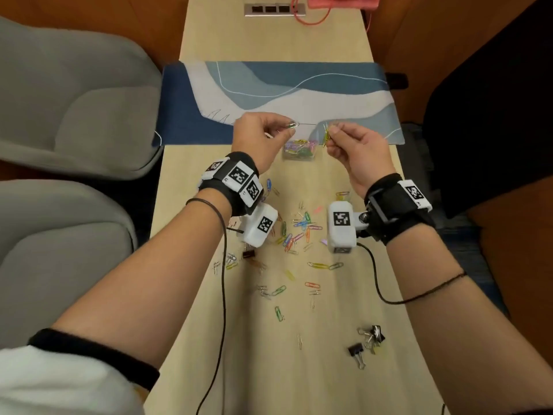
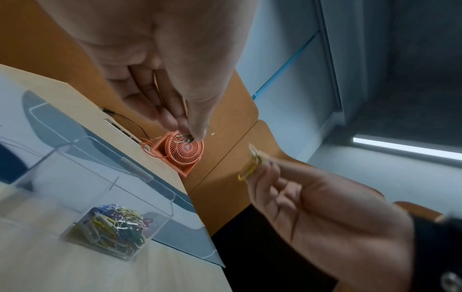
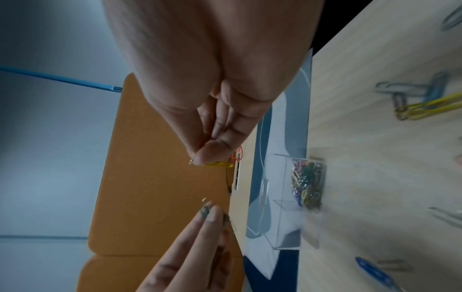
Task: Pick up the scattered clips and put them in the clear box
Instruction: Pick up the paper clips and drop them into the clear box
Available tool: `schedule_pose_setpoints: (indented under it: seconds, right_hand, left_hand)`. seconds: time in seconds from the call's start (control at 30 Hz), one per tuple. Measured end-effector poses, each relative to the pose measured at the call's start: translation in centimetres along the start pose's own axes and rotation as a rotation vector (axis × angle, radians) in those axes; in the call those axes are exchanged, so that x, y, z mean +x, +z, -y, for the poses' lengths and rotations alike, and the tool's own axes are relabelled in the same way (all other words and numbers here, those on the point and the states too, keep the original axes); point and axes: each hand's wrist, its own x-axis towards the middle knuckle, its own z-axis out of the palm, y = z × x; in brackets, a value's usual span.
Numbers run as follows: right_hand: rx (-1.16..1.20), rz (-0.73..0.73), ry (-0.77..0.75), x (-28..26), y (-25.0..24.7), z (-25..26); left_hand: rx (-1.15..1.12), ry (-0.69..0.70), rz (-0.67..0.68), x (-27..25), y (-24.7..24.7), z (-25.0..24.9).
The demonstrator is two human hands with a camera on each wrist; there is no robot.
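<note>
The clear box (image 1: 299, 148) (image 2: 105, 217) (image 3: 295, 197) stands on the table, part-filled with coloured paper clips. My left hand (image 1: 263, 136) (image 2: 192, 130) is raised above its left side and pinches a greenish paper clip (image 1: 291, 125). My right hand (image 1: 344, 139) (image 3: 200, 158) is raised at its right and pinches yellow-green paper clips (image 1: 326, 135) (image 2: 251, 168) (image 3: 220, 164). Many coloured clips (image 1: 299, 226) lie scattered on the table nearer me, and black binder clips (image 1: 369, 339) sit at the near right.
A blue and grey mat (image 1: 281, 97) lies behind the box. Grey chairs (image 1: 74, 115) stand left of the narrow table (image 1: 389, 384). An orange fan (image 2: 182, 152) and a socket strip (image 1: 273, 9) are at the far end. Cables hang from both wrist cameras.
</note>
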Motion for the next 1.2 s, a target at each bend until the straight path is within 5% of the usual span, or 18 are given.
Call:
schedule_pose_setpoints:
  seconds: [0.27, 0.43, 0.83, 1.03, 1.2]
  right_hand:
    - [-0.258, -0.031, -0.166, 6.9, 1.8, -1.2]
    - [-0.621, -0.069, -0.256, 9.5, 1.5, -3.5]
    - [-1.166, 0.105, -0.411, 10.3, 1.2, -5.7]
    - [-1.316, 0.183, -0.428, 7.0, 1.1, -4.3]
    - [-1.202, 0.347, -0.449, -2.8, 1.8, -5.1]
  left_hand:
    - [0.031, -0.070, -0.001, 3.7, 4.0, 3.8]
    - [0.016, -0.122, -0.006, 3.5, 5.3, 5.6]
    - [-0.050, -0.052, -0.132, 3.2, 3.5, 5.8]
    - [-0.063, -0.056, -0.030, -1.4, 0.2, 4.6]
    - [-0.135, -0.160, 0.054, -8.4, -3.6, 5.2]
